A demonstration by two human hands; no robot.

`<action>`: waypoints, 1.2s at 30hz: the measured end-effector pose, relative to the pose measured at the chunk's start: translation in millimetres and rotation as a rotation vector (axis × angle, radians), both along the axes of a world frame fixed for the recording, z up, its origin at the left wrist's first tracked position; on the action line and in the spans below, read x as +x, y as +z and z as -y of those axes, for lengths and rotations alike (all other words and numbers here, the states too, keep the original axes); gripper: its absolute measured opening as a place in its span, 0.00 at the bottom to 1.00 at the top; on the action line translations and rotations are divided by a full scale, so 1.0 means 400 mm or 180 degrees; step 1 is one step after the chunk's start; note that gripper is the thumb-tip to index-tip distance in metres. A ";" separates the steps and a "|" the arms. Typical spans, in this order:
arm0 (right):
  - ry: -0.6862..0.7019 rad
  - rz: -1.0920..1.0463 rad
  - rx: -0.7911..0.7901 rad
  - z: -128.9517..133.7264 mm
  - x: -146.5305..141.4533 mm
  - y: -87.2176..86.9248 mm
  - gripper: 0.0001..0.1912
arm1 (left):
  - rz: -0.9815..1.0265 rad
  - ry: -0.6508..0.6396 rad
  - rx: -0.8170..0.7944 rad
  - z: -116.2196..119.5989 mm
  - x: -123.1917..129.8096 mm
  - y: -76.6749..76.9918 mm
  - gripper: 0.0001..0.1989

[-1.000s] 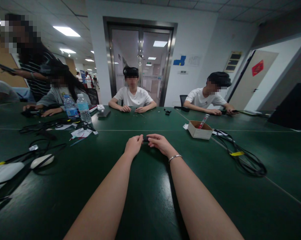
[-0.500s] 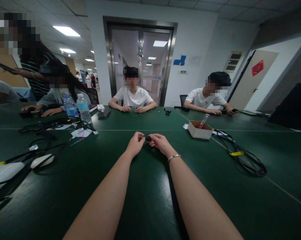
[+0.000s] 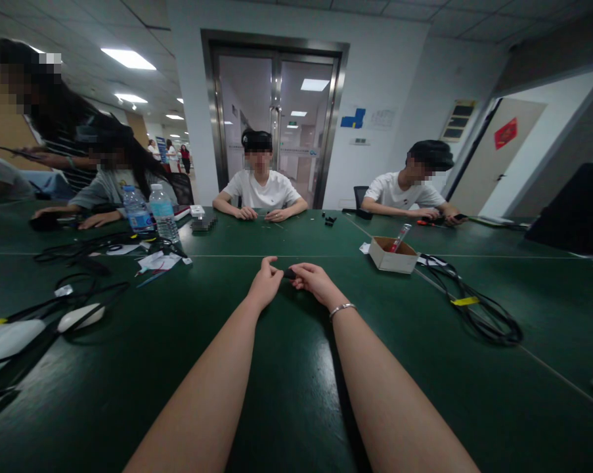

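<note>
Between my hands, low over the green table [image 3: 286,394], is a small dark object [image 3: 289,274], mostly covered by fingers, so its kind does not show. My right hand [image 3: 314,282] pinches its right end between thumb and fingers; a silver bangle circles that wrist. My left hand [image 3: 266,284] is closed at the object's left end, with one finger lifted and bent above it. The undersides of both hands are hidden.
To the right stand a small open box [image 3: 393,255] with a clear tube in it and a coiled black cable [image 3: 488,315]. Leftward are two water bottles [image 3: 164,213], paper scraps [image 3: 159,261], tangled cables and a white mouse [image 3: 82,318]. Several people sit or stand around.
A finger of my left hand has lifted off the small dark object. My right hand keeps its pinch. Across the table at right, a person's hands have shifted, and an orange item shows there.
</note>
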State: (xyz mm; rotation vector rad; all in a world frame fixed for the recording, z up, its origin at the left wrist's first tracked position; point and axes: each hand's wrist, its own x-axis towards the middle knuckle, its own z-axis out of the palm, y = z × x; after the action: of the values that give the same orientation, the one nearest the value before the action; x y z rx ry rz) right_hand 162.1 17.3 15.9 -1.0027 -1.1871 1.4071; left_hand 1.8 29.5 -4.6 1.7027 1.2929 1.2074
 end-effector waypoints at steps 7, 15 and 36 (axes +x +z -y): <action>-0.0005 0.0001 -0.0024 0.001 0.001 0.001 0.02 | -0.0036 -0.0145 0.0011 0.004 -0.003 0.005 0.17; -0.0003 0.0002 0.0005 0.002 -0.001 0.001 0.01 | -0.0045 -0.0186 0.0047 -0.003 -0.001 -0.002 0.15; 0.0064 -0.0037 -0.0003 0.003 0.003 0.002 0.03 | 0.0018 -0.0214 0.0029 -0.001 -0.004 0.000 0.14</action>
State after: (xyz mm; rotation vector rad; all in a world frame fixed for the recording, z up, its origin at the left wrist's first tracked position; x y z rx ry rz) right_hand 163.2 16.1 16.6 -0.9845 -1.1911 1.4275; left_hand 0.1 30.1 -4.7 1.7342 1.2187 1.1799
